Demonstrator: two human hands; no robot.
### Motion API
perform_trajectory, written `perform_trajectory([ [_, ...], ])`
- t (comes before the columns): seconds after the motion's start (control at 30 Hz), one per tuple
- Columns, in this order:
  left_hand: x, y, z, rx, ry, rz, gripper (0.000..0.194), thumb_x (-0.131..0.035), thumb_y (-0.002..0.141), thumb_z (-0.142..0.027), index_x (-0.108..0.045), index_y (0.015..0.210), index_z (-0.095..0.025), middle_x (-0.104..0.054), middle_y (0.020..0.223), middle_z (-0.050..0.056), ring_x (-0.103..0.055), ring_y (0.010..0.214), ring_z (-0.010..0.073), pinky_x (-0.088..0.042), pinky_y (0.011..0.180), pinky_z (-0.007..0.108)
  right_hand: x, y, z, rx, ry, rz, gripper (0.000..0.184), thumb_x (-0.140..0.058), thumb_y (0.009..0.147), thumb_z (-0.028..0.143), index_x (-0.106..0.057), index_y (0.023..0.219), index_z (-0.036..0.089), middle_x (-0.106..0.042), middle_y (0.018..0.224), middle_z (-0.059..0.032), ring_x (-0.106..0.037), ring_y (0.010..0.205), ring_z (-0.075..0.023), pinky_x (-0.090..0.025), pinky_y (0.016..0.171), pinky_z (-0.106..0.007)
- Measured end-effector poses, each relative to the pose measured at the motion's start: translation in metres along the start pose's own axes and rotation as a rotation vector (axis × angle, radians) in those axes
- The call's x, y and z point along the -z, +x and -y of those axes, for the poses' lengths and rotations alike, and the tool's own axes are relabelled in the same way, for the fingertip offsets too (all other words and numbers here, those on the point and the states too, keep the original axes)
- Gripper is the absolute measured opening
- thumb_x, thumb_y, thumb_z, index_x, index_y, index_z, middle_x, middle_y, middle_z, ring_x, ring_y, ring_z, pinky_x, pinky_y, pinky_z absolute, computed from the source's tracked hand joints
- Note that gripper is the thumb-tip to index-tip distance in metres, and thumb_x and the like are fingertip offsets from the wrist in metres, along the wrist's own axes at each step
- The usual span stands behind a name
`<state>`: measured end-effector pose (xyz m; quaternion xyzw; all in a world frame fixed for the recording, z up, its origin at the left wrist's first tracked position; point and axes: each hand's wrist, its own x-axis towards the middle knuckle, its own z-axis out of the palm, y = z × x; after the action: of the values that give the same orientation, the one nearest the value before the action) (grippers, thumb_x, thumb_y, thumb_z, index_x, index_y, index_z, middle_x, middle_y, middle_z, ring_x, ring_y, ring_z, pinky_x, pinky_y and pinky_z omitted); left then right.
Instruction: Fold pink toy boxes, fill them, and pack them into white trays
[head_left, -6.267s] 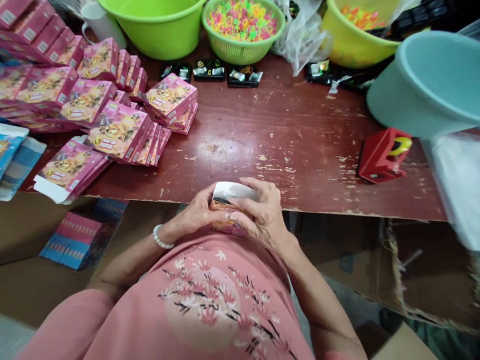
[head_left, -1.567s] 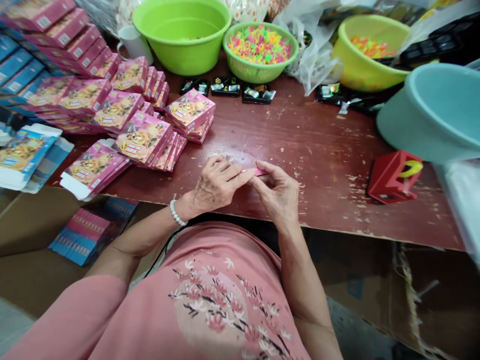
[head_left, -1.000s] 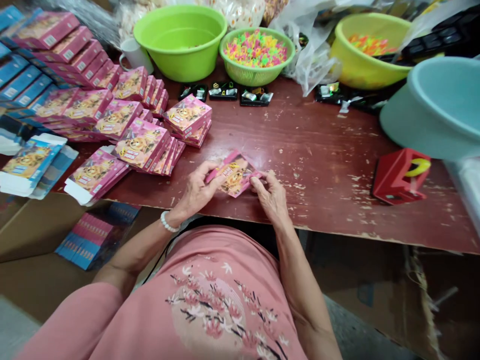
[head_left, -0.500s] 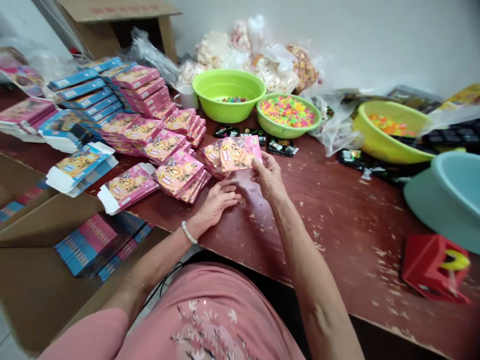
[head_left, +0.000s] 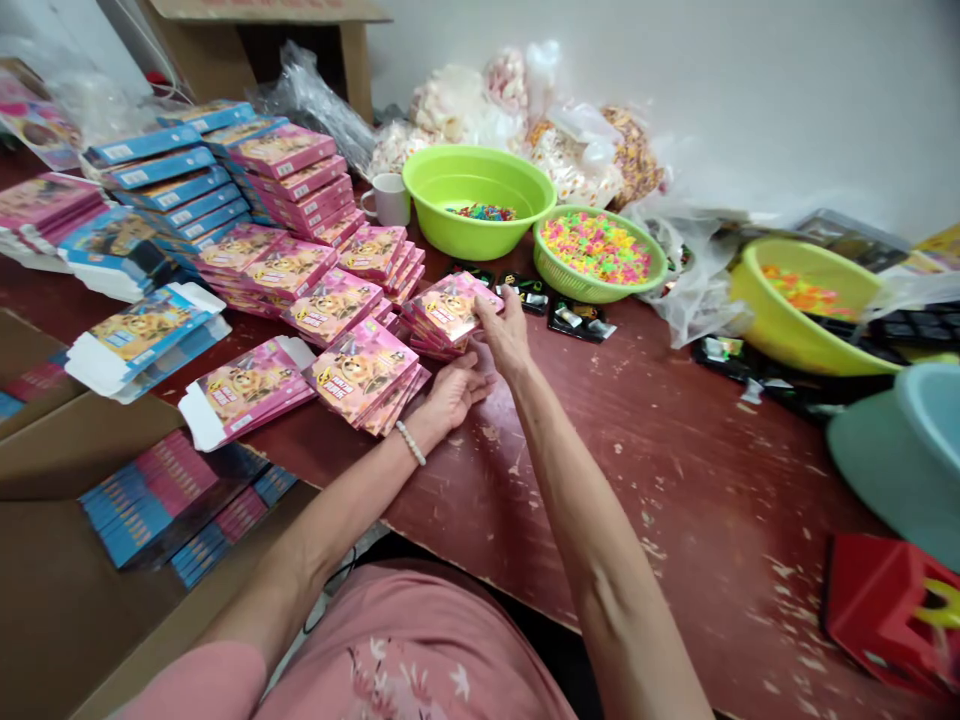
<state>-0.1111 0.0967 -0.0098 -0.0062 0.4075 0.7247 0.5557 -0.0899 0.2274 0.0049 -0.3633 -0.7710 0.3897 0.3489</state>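
Observation:
My right hand (head_left: 505, 330) pinches the right edge of a flat pink box (head_left: 454, 302) with a picture on its front. This box lies on top of a small stack of similar pink boxes (head_left: 435, 345). My left hand (head_left: 459, 388), palm partly up, rests on the table just in front of that stack, its fingers stretched out and apart; whether they touch the lowest box I cannot tell. Left of it lies a fanned pile of pink boxes (head_left: 365, 370). Beyond are open-flapped pink boxes (head_left: 247, 388) and a blue box with open flaps (head_left: 146, 330).
Taller stacks of blue boxes (head_left: 176, 190) and pink boxes (head_left: 289, 165) stand behind. Along the back are a green basin (head_left: 480, 235), a basket of colourful pieces (head_left: 596, 285), a mug (head_left: 390, 200) and black trays (head_left: 581, 318). A red tape dispenser (head_left: 877, 600) sits right; a carton (head_left: 45, 540) stands lower left.
My right hand has brought the pink box down and left onto the small stack. My left hand has turned palm up and come closer to the stack. The view has shifted slightly.

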Motion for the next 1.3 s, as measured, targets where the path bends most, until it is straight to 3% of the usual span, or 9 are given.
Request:
perform_trajectory([
  [0.13,-0.005,0.012,-0.010,-0.065,-0.020,0.015,0.053,-0.061,0.059,-0.002,-0.063,0.108,-0.020,-0.061,0.075,-0.005,-0.062,0.065,0.0098,-0.054,0.084,0.030,-0.017,0.014,0.017,-0.042,-0.002,0.074,0.103,-0.054,0.092,0.073,-0.018,0.166,0.011,-0.043,0.162,-0.0232,-0.045,0.149,-0.0341,-0.037,0.124,-0.051],
  [0.27,-0.008,0.012,-0.014,-0.114,-0.010,0.026,0.054,-0.060,0.058,-0.004,-0.064,0.109,-0.020,-0.061,0.074,-0.005,-0.060,0.066,0.0105,-0.052,0.079,0.028,-0.023,0.016,0.029,0.009,-0.113,0.060,0.087,-0.047,0.099,0.065,-0.022,0.164,0.014,-0.028,0.170,-0.0224,-0.028,0.159,-0.0350,-0.024,0.127,-0.061],
  [0.47,-0.007,-0.010,-0.009,-0.135,0.071,-0.013,0.054,-0.062,0.060,-0.005,-0.061,0.111,-0.019,-0.063,0.084,-0.002,-0.060,0.071,0.0126,-0.054,0.085,0.035,-0.005,-0.015,0.015,0.064,-0.059,-0.102,0.069,-0.045,0.102,0.056,-0.032,0.158,0.017,-0.040,0.159,-0.0225,-0.038,0.151,-0.0297,-0.036,0.122,-0.053],
  [0.57,-0.004,-0.042,0.006,-0.364,0.267,-0.061,0.048,-0.067,0.068,-0.007,-0.060,0.113,-0.022,-0.065,0.108,0.003,-0.064,0.094,0.0180,-0.052,0.098,0.039,0.016,-0.042,-0.004,0.093,-0.176,-0.164,0.059,-0.043,0.102,0.041,-0.036,0.156,0.019,-0.044,0.153,-0.0204,-0.041,0.146,-0.0284,-0.041,0.118,-0.051],
  [0.7,-0.013,-0.093,0.045,-0.934,1.090,0.401,0.012,-0.067,0.087,-0.025,-0.065,0.099,-0.021,-0.066,0.112,0.011,-0.059,0.112,0.0284,-0.047,0.107,0.047,0.040,-0.073,-0.032,-0.021,-0.520,-0.168,0.059,-0.046,0.096,0.027,-0.042,0.153,0.013,-0.044,0.152,-0.0244,-0.046,0.136,-0.0369,-0.045,0.108,-0.057],
  [0.77,-0.024,-0.114,0.063,-0.985,1.380,0.610,0.023,-0.065,0.094,-0.040,-0.067,0.092,-0.017,-0.066,0.105,0.016,-0.059,0.107,0.0326,-0.050,0.101,0.052,0.044,-0.083,-0.039,-0.062,-0.681,-0.125,0.056,-0.046,0.097,0.027,-0.045,0.151,0.011,-0.043,0.154,-0.0256,-0.047,0.130,-0.0395,-0.044,0.103,-0.058],
  [0.83,-0.035,-0.131,0.073,-0.965,1.557,0.629,0.041,-0.058,0.099,-0.051,-0.068,0.095,-0.012,-0.065,0.104,0.020,-0.058,0.106,0.0358,-0.050,0.096,0.054,0.044,-0.090,-0.039,-0.031,-0.789,-0.046,0.048,-0.042,0.101,0.029,-0.051,0.146,0.013,-0.047,0.151,-0.0237,-0.047,0.126,-0.0388,-0.043,0.101,-0.055],
  [1.13,-0.033,-0.227,0.053,-1.025,1.480,0.880,0.033,-0.046,0.105,-0.040,-0.063,0.092,-0.015,-0.064,0.095,0.015,-0.056,0.093,0.0279,-0.053,0.088,0.047,0.044,-0.092,-0.034,-0.022,-0.938,0.036,0.039,-0.029,0.106,0.022,-0.064,0.123,0.013,-0.059,0.131,-0.0206,-0.047,0.121,-0.0360,-0.039,0.096,-0.048],
  [1.3,-0.030,-0.206,0.055,-1.073,1.431,0.946,0.030,-0.046,0.105,-0.038,-0.062,0.090,-0.018,-0.065,0.093,0.012,-0.057,0.093,0.0259,-0.051,0.090,0.045,0.043,-0.096,-0.032,-0.032,-0.934,0.047,0.040,-0.027,0.106,0.018,-0.062,0.124,0.013,-0.059,0.131,-0.0205,-0.047,0.122,-0.0356,-0.038,0.097,-0.048],
])
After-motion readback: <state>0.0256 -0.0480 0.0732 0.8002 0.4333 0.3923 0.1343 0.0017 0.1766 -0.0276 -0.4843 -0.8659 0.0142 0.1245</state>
